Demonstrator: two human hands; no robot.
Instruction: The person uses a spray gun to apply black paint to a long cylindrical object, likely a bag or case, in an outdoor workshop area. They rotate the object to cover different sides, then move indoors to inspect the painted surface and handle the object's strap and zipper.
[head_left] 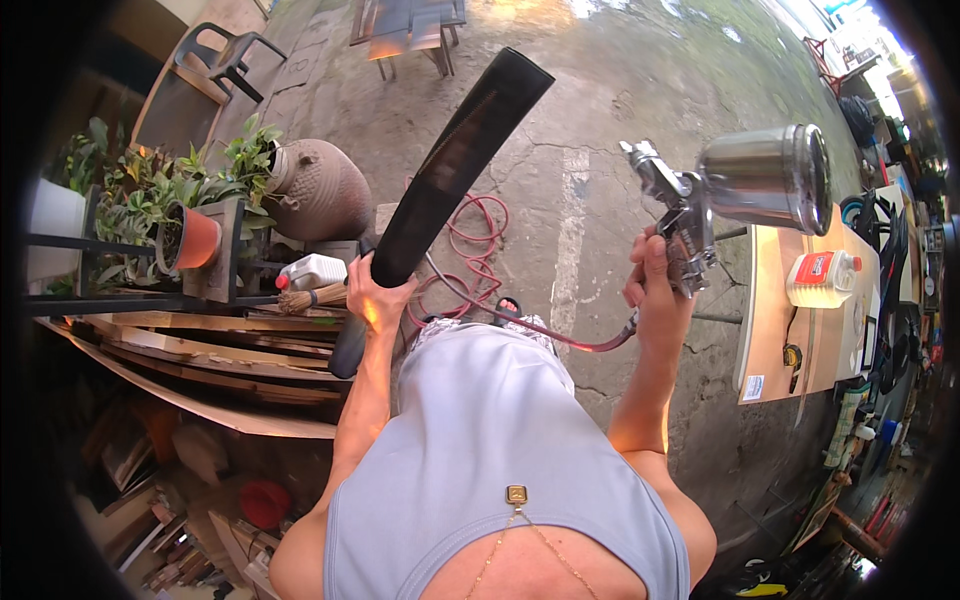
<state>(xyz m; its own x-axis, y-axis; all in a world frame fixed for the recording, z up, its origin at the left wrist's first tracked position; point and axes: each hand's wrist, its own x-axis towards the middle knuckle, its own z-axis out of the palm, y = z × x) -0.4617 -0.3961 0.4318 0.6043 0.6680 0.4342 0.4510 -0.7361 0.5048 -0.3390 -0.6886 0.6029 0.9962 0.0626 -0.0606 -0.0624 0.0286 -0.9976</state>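
My left hand (380,297) is closed round a long black piece (462,160). Its broad, smooth upper part slants away to the upper right, and a rounded black end shows below my wrist. What kind of thing it is I cannot make out. In my right hand (652,268) is a silver spray gun (680,215), gripped by its handle. A large metal cup (760,180) sits on the gun, to the right of its body. The red air hose (570,342) runs up to my right hand from loops on the floor.
Left of me stand potted plants (195,240), a big clay jar (318,190), a white jug (313,271) and stacked boards (210,350). A wooden table (775,340) on the right bears a plastic jug (823,278) and a tape measure (793,356). Farther off are a chair (230,58) and another table (408,28).
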